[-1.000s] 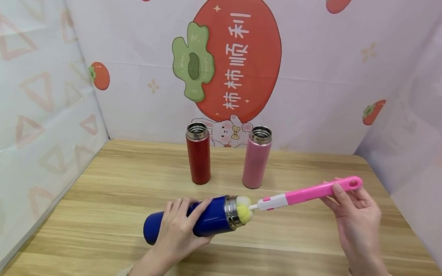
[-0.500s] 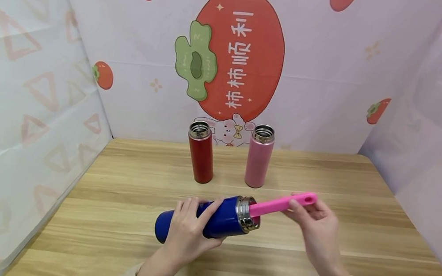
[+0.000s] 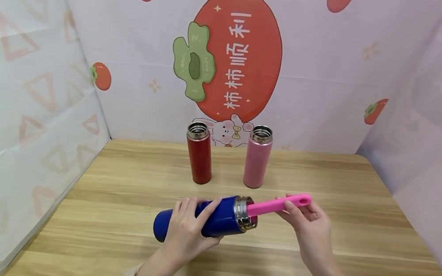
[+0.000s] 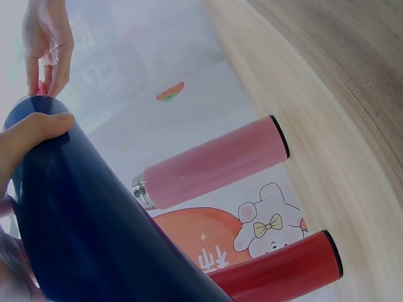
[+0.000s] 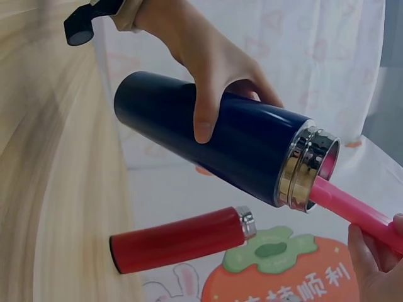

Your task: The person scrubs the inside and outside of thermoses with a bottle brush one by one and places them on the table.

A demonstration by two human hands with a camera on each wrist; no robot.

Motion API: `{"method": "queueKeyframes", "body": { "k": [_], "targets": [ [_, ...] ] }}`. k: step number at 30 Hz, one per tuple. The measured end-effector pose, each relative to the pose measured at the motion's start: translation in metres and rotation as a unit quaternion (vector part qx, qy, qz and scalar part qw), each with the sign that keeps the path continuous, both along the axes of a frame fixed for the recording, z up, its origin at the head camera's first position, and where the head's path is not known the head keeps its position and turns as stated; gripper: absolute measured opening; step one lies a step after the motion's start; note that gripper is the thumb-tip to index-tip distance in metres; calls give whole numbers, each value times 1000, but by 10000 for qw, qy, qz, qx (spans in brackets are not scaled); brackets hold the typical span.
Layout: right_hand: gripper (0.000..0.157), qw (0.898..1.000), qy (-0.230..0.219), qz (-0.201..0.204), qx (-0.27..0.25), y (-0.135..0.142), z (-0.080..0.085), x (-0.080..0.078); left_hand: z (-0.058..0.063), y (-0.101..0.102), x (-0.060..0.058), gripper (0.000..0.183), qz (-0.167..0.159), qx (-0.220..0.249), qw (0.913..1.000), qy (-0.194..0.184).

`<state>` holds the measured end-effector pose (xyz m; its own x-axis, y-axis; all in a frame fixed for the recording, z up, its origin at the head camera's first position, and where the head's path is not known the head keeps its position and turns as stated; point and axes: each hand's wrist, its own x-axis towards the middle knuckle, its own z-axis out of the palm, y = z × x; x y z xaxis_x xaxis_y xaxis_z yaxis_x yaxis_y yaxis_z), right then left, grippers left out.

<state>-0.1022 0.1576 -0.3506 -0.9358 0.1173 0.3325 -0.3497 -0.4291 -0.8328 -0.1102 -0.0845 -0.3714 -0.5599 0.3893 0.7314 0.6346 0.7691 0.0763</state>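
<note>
My left hand [image 3: 185, 230] grips a blue thermos bottle [image 3: 219, 218] round its body, holding it tilted with its open steel mouth to the right. A bottle brush [image 3: 272, 206] with a pink handle reaches into that mouth; its sponge head and white neck are hidden inside. My right hand [image 3: 312, 231] pinches the handle near its holed end, thumb on the near side. In the right wrist view the blue bottle [image 5: 252, 148] shows its threaded metal neck, the pink handle [image 5: 352, 207] entering it.
Behind the hands, a red bottle [image 3: 200, 158] and a pink bottle [image 3: 257, 161] stand upright and lidless on the wooden table [image 3: 129, 173]. A patterned cloth backdrop [image 3: 312, 98] rises at the table's back, with cloth on both sides.
My right hand has moved left and slightly down, pushing the brush's yellow-white sponge and white neck into the blue bottle. The bottle has shifted slightly right in my left hand's grip.
</note>
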Motion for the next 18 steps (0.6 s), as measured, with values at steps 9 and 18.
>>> {"method": "queueKeyframes", "body": {
  "k": [9, 18],
  "targets": [
    [26, 9930, 742, 376, -833, 38, -33, -27, -2, -2, -1, 78, 31, -51, 10000, -65],
    [23, 9866, 658, 152, -1487, 37, 29, -5, -5, -9, -3, 84, 139, -27, 9999, 79]
  ]
}}
